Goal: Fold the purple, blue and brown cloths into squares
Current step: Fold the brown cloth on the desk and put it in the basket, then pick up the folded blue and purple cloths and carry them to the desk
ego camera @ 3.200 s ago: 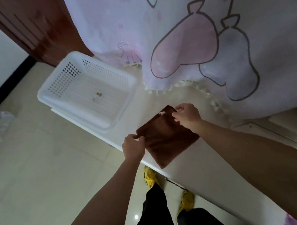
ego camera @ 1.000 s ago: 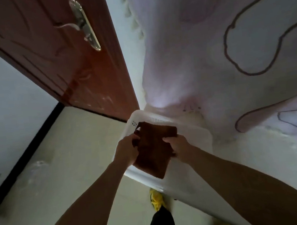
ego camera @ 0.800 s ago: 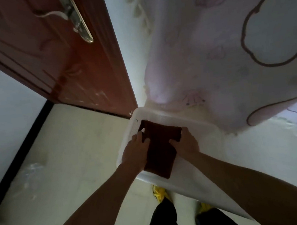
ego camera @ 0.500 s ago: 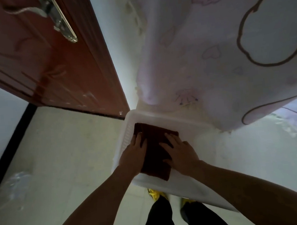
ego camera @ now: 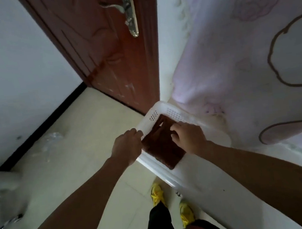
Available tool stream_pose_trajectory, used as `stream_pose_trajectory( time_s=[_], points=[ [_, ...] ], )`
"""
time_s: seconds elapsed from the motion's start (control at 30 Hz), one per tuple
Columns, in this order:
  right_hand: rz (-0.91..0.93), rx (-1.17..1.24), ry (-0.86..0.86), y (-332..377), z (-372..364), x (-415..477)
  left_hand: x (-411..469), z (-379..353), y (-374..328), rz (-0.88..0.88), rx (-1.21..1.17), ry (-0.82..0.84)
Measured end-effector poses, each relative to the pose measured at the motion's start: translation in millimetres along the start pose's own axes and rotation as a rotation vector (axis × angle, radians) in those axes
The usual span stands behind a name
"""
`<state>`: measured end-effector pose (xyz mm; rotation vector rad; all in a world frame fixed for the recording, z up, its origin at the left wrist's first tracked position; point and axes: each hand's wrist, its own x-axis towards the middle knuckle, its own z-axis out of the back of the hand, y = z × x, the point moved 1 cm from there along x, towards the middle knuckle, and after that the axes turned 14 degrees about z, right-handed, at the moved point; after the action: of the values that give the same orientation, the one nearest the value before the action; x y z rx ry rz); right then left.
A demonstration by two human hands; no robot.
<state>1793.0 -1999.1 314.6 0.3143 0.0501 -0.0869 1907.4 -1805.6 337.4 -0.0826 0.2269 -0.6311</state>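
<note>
The brown cloth (ego camera: 161, 147) is folded into a flat square and lies inside the white basket (ego camera: 182, 114). One corner of the cloth points at the far corner of the basket, and the near corner hangs over the basket's near rim.

The person's right hand (ego camera: 188, 138) rests on top of the cloth, on its right side. Its fingers (ego camera: 175, 129) are bent and press down on the cloth; they do not wrap around it. The left hand (ego camera: 126, 147) is at the left edge of the basket, next to the left edge of the cloth. Its fingers are curled in, but it is hard to tell if they pinch the cloth or the rim.

The basket sits at the end of a white table (ego camera: 220, 200). Its far corner is close to the bottom of a brown door (ego camera: 114, 62). A pale curtain (ego camera: 242, 47) with drawings hangs down just beside the basket's right side, so there is little room there. To the left the floor (ego camera: 72, 161) is wide and open. The person's yellow shoes (ego camera: 157, 194) stand close under the table's edge.
</note>
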Motion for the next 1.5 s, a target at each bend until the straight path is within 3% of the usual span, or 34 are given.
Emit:
stream_pose_trajectory(
  time_s=[0.27, 0.63, 0.97, 1.23, 1.5],
  points=[
    [0.489, -0.043, 0.083, 147.5, 16.3, 38.8, -153.9, 24.1, 97.1, 0.565, 0.005, -0.009],
    [1.059, -0.123, 0.307, 447.8, -72.3, 14.4, -428.4, 8.5, 250.1, 1.206, -0.105, -0.048],
    [1.317, -0.13, 0.43, 734.1, -164.3, -55.7, -666.2, -6.9, 400.0, 1.513, -0.168, -0.021],
    [1.525, -0.214, 0.496, 922.7, -240.2, -72.0, -786.5, -35.3, 499.2, 1.718, -0.294, -0.063],
    [1.725, -0.252, 0.566, 1145.6, -315.6, -68.1, -893.1, -38.2, 648.9, 1.954, -0.382, -0.129]
  ],
)
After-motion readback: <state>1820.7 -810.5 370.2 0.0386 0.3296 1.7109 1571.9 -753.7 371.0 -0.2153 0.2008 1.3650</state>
